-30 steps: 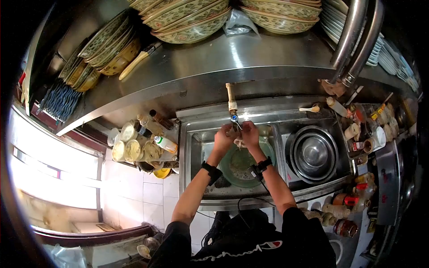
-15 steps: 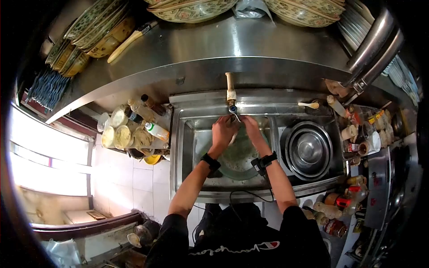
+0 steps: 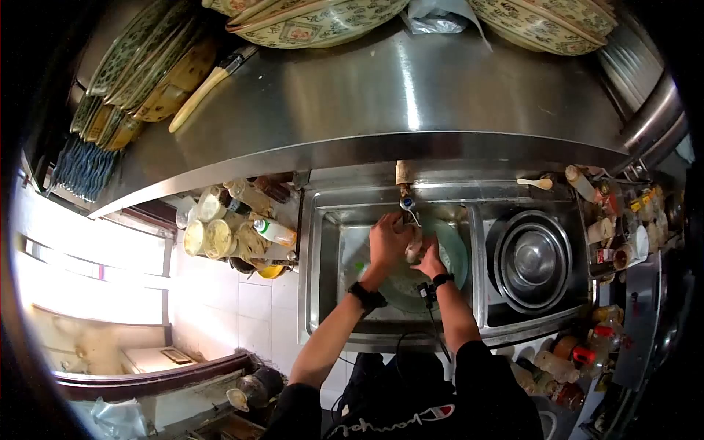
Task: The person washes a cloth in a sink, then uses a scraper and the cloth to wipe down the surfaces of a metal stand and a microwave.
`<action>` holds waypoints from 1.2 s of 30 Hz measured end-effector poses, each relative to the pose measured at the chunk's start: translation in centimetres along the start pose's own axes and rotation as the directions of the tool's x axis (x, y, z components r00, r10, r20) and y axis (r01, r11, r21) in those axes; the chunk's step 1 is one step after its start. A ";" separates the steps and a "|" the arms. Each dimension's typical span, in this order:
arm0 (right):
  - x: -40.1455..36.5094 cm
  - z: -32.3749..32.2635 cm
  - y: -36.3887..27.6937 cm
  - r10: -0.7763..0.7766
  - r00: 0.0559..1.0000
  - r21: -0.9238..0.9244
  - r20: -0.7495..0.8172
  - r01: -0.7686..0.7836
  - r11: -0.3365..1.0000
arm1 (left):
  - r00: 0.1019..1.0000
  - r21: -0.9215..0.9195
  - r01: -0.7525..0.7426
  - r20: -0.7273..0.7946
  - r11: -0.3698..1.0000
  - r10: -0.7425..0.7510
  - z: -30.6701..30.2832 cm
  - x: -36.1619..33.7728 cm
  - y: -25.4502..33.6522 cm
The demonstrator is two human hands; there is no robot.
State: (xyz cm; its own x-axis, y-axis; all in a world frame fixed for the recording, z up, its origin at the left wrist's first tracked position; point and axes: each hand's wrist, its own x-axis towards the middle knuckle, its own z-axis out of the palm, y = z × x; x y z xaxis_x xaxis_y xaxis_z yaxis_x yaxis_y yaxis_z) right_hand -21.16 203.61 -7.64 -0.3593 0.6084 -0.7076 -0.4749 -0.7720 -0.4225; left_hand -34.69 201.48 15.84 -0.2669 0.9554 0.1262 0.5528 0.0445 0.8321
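Observation:
My left hand (image 3: 389,242) is below the tap (image 3: 406,202), its fingers curled against a small pale, brownish object (image 3: 414,251) whose kind I cannot make out. From the other side, my right hand (image 3: 431,262) closes its fingers on the lower end of the same object. Both hands are over a translucent greenish basin (image 3: 460,253), which sits in the left bowl of a steel sink (image 3: 328,257). Fingers cover much of the object. A small green bit (image 3: 359,266) shows near the basin's left edge.
Nested steel bowls (image 3: 533,260) sit in the right sink bowl. A pale spoon (image 3: 535,182) lies on the back rim. Bottles and tubs (image 3: 220,238) stand at the left, jars (image 3: 605,231) at the right. Overhead, a steel shelf (image 3: 330,88) holds patterned bowls (image 3: 323,22) and a brush (image 3: 202,95).
My hands have come down from the tap toward the basin, and the pale object now shows between them. The right hand has turned inward. The whole view has shifted a little.

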 end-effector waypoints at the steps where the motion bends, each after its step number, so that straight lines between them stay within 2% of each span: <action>1: 0.3 -0.3 0.4 0.012 1.000 0.063 0.001 -0.012 0.998 | 1.000 -0.010 0.006 -0.006 1.000 -0.006 0.1 0.0 -0.2; 3: 1.0 -0.1 0.6 -0.005 0.975 0.143 0.221 -0.027 0.989 | 1.000 -0.035 0.018 -0.017 0.999 -0.019 0.4 0.0 -0.5; 5: 0.7 1.5 0.2 -0.029 0.888 0.276 0.459 -0.111 0.955 | 1.000 -0.065 0.005 -0.007 0.998 -0.006 0.6 0.0 -1.3; 6: -0.6 2.8 -0.3 -0.047 0.887 0.366 0.458 -0.140 0.920 | 1.000 -0.079 0.001 -0.001 0.997 -0.001 0.6 -0.1 -1.7; 8: -0.8 3.6 -0.8 -0.110 0.857 0.335 0.504 -0.077 0.939 | 1.000 -0.061 -0.017 -0.024 0.998 0.015 0.5 -0.2 -1.3; 10: -2.1 5.4 -1.9 -0.094 0.883 0.371 0.460 -0.095 0.924 | 0.997 -0.014 -0.059 -0.047 0.998 0.058 0.3 -0.2 -0.6; 13: -3.1 6.9 -3.3 -0.096 0.883 0.318 0.460 -0.063 0.946 | 0.998 -0.082 -0.030 -0.052 0.996 0.026 0.8 -0.2 -1.4; 16: -6.1 9.8 -4.5 -0.108 0.968 0.428 0.227 0.000 0.904 | 0.999 -0.067 -0.041 -0.038 0.997 0.039 0.7 -0.3 -1.1; 19: -8.6 10.9 -5.7 -0.088 0.976 0.402 0.200 0.000 0.916 | 0.992 0.101 -0.095 -0.074 0.990 0.103 0.6 -0.5 -1.2; 22: -8.3 11.2 -5.3 -0.220 0.945 0.316 0.244 0.137 0.939 | 0.983 0.147 -0.126 -0.117 0.981 0.144 0.8 -0.7 -1.7; 25: -9.9 12.6 -4.9 -0.364 0.899 0.264 0.244 0.299 0.917 | 0.994 -0.084 0.016 -0.104 0.996 -0.025 1.7 -1.2 -2.4; 28: -8.5 11.8 -3.9 -0.374 0.921 0.101 0.113 0.363 0.926 | 0.997 -0.193 0.054 -0.044 0.980 -0.064 3.7 -1.8 -5.6; 31: -8.2 11.1 -2.2 -0.405 0.914 0.089 -0.006 0.404 0.910 | 0.966 -0.199 0.257 0.078 0.946 -0.246 4.6 -2.8 -6.5; 34: -6.7 8.4 -0.2 -0.403 0.915 0.092 0.014 0.400 0.912 | 0.918 -0.211 0.391 0.165 0.896 -0.361 5.3 -4.4 -7.5; 36: -4.4 6.3 1.3 -0.405 0.902 -0.220 -0.148 0.370 0.903 | 0.848 -0.495 0.528 0.262 0.690 -0.461 6.7 -5.2 -9.4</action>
State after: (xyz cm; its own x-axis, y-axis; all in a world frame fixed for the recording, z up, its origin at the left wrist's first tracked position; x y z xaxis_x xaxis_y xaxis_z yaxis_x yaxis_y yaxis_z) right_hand -25.24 201.10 -1.54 -0.0129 0.8346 -0.5507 -0.3847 -0.5125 -0.7677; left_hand -33.24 198.08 3.78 -0.2742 0.8658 -0.4185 -0.1507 0.3912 0.9079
